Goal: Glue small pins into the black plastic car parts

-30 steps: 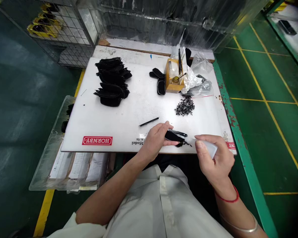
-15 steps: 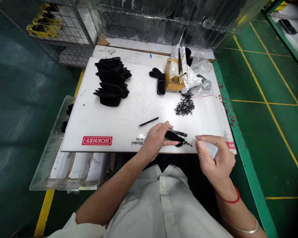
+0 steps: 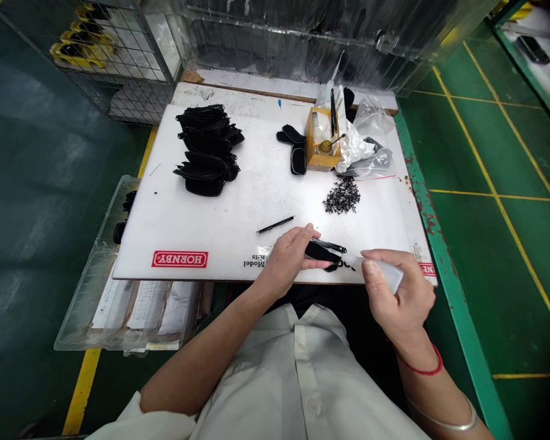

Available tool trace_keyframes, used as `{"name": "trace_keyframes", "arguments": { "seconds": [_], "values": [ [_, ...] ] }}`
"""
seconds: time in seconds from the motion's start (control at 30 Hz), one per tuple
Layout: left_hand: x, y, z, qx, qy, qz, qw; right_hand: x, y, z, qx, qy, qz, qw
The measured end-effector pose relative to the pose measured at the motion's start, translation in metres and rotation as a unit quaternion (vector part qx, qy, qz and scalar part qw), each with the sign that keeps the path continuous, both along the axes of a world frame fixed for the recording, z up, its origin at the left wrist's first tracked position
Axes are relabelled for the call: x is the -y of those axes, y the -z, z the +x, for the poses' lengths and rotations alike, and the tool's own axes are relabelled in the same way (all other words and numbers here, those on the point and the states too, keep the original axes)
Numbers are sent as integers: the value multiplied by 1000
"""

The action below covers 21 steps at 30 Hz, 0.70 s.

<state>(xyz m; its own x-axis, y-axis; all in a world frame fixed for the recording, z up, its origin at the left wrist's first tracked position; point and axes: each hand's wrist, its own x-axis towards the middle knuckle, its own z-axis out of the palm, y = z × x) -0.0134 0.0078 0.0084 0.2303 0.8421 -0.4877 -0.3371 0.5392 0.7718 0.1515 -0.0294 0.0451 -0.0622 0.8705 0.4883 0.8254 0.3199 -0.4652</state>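
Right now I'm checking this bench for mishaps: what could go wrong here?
The black part in the left hand sits near the white board's front edge and could slip off. The right hand's small white bottle might spill. A sleeve could scatter the loose pile of small black pieces.

White board (image 3: 238,211) on the table — black shells (image 3: 207,150), screws (image 3: 341,197), yellow box (image 3: 319,142).

Black parts stack (image 3: 208,150), screws pile (image 3: 341,195)
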Motion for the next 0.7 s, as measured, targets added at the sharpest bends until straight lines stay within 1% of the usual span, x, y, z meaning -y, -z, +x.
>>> {"name": "trace_keyframes", "arguments": {
  "seconds": [0.33,0.5,0.6,0.7],
  "values": [
    [-1,-5,0,-21,6,0,1000,1,0,2,5,3,-4,1000],
    [-1,-4,0,-11,1,-2,1000,1,0,1,1,6,-5,1000],
    [0,-4,-1,1,-7,-9,1000,3,-4,2,-23,32,-7,999],
    [0,-3,-1,8,-6,-14,1000,6,-9,7,-54,79,2,995]
  ]
}}
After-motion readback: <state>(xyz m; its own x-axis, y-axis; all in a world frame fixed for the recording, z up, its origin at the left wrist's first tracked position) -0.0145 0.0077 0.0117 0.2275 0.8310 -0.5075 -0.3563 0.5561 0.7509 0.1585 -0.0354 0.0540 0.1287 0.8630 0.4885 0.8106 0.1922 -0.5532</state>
